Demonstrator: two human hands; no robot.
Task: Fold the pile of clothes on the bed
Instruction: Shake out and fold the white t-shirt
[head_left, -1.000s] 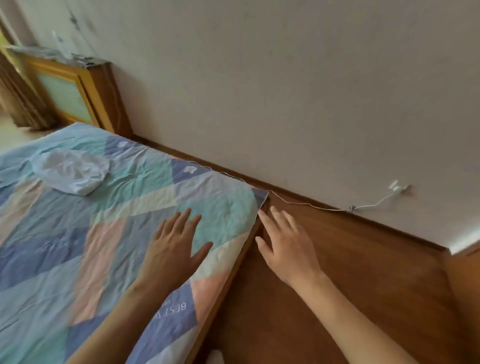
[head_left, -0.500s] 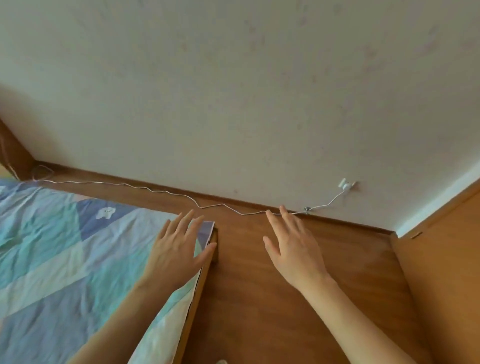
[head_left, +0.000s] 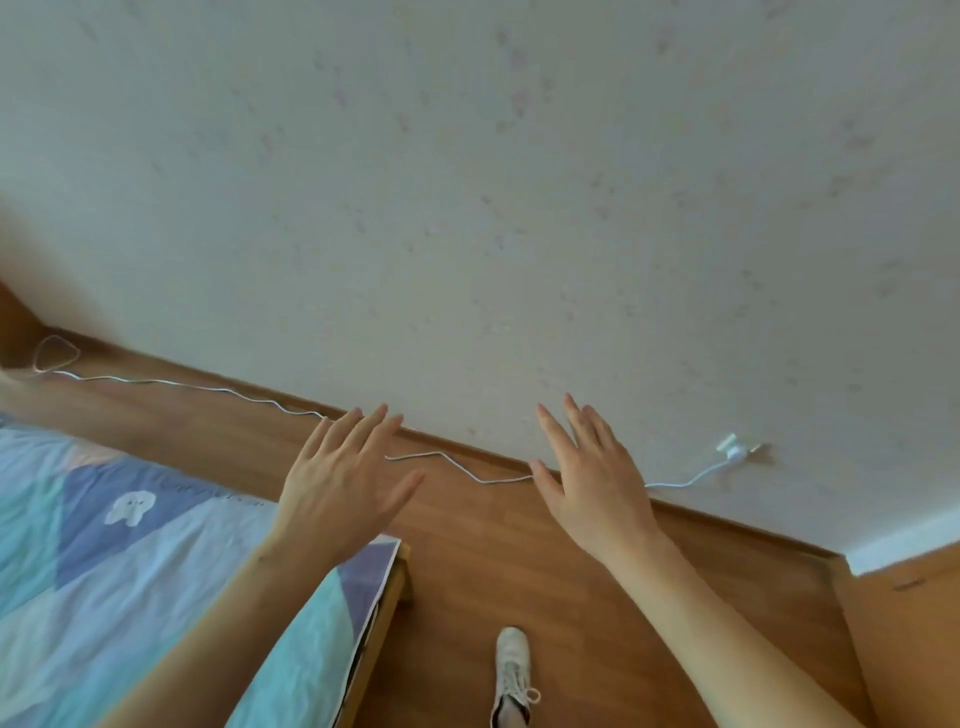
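The bed (head_left: 93, 582) with its blue, teal and white patchwork sheet fills the lower left; only its corner shows. No clothes are in view. My left hand (head_left: 340, 486) hovers past the bed's corner, fingers spread, palm down, holding nothing. Off the bed, my right hand (head_left: 592, 486) is raised over the wooden floor, fingers apart and empty too.
A thin white cable (head_left: 457, 465) runs along the wooden floor (head_left: 519, 582) by the skirting to a white plug (head_left: 735, 449) on the wall. A white shoe (head_left: 511, 670) stands on the floor near the bed's wooden edge (head_left: 382, 618).
The view has swung to the right, away from the bed, and the white garment has left the frame. Both hands stay spread and now hover beyond the bed's corner.
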